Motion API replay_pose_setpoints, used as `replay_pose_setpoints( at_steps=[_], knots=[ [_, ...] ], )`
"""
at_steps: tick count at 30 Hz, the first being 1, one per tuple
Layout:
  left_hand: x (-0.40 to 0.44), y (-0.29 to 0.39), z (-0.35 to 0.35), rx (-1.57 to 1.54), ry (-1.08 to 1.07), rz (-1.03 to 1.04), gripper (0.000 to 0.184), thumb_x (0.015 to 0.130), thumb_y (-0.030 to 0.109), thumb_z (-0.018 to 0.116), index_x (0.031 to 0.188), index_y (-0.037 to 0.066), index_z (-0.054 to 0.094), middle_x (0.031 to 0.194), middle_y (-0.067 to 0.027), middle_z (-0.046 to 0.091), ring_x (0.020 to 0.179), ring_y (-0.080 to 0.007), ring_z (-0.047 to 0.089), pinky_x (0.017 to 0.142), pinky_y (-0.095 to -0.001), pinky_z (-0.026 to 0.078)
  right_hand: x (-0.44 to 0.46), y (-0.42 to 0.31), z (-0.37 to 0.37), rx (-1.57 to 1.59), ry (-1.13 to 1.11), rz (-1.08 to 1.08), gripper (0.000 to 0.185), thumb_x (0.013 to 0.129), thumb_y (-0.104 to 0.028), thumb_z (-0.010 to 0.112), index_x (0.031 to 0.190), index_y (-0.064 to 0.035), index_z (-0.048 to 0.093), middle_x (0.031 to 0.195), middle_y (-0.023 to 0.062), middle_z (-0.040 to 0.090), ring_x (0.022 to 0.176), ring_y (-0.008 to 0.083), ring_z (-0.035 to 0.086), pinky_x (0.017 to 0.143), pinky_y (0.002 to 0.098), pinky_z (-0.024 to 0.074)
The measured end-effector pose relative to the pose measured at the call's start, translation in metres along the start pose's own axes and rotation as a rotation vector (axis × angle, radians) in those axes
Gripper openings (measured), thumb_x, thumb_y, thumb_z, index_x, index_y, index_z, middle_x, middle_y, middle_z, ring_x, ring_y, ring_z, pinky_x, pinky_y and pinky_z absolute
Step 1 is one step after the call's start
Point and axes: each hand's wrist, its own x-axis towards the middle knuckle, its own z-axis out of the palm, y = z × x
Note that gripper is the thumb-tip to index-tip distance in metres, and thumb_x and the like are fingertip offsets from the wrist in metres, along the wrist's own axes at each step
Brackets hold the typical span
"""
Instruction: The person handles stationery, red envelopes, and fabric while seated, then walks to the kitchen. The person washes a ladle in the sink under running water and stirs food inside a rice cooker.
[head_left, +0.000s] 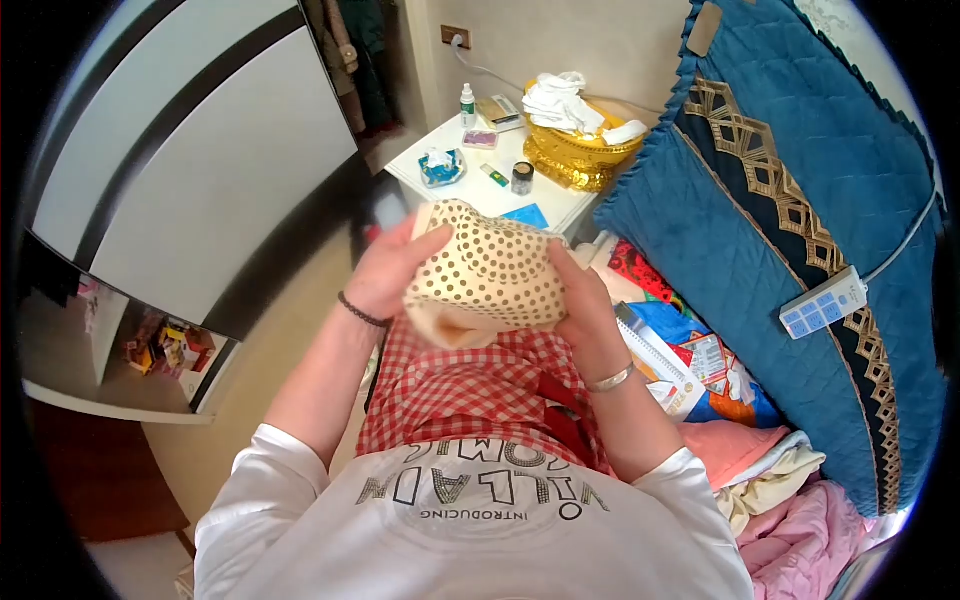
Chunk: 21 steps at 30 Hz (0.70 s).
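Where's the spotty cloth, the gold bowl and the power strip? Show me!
Spotty cloth (492, 268): head view, middle of its dotted side.
Gold bowl (572, 152): head view, its shiny outer wall.
Power strip (824, 308): head view, its socket face.

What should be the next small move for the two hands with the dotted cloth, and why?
Probably draw the right hand gently away from the left hand, to smooth the dotted cloth. The hands grip its opposite sides, and its surface looks wavy between them. Its lower edge is partly blurred, so this is only my judgement.
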Motion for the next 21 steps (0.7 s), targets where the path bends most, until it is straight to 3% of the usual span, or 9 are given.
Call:
replay_pose_setpoints(
  at_steps=[9,12,15,21],
  knots=[
    [0.000,-0.008,-0.003,0.082,0.067,0.081,0.034,0.088,0.011,0.057,0.119,0.001,0.048,0.111,-0.0093,0.059,0.096,-0.0155,0.060,0.084,-0.0305,0.049,-0.016,-0.004,0.009,-0.025,0.038,-0.137,0.029,0.086,-0.014,0.059,0.110,0.0017,0.056,0.101,0.0086,0.063,0.084,0.0155,0.063,0.071,0.0268,0.0520],
    [-0.006,-0.008,0.012,0.045,0.068,0.087,0.046,0.083,0.006,0.061,0.124,-0.001,0.043,0.113,-0.0090,0.058,0.099,-0.0162,0.058,0.084,-0.0290,0.048,-0.013,0.003,0.005,-0.033,-0.084,-0.202,0.029,0.085,-0.011,0.060,0.111,0.0019,0.057,0.101,0.0075,0.063,0.085,0.0137,0.062,0.072,0.0254,0.0511],
    [-0.010,-0.012,0.021,0.217,0.076,0.149,0.058,0.076,0.000,0.067,0.127,0.002,0.040,0.113,-0.0068,0.057,0.101,-0.0143,0.056,0.086,-0.0284,0.047,-0.016,0.005,0.008,-0.034,-0.184,-0.237,0.026,0.086,-0.010,0.057,0.110,0.0015,0.056,0.102,0.0081,0.063,0.087,0.0148,0.062,0.073,0.0268,0.0515],
    [-0.016,-0.013,0.023,0.176,0.077,0.160,0.055,0.078,-0.003,0.064,0.128,0.001,0.039,0.114,-0.0067,0.057,0.101,-0.0137,0.056,0.087,-0.0280,0.046,-0.018,0.008,0.003,-0.035,-0.121,-0.242,0.028,0.088,-0.015,0.058,0.111,0.0014,0.057,0.100,0.0067,0.063,0.085,0.0118,0.060,0.073,0.0244,0.0503]
  ],
)
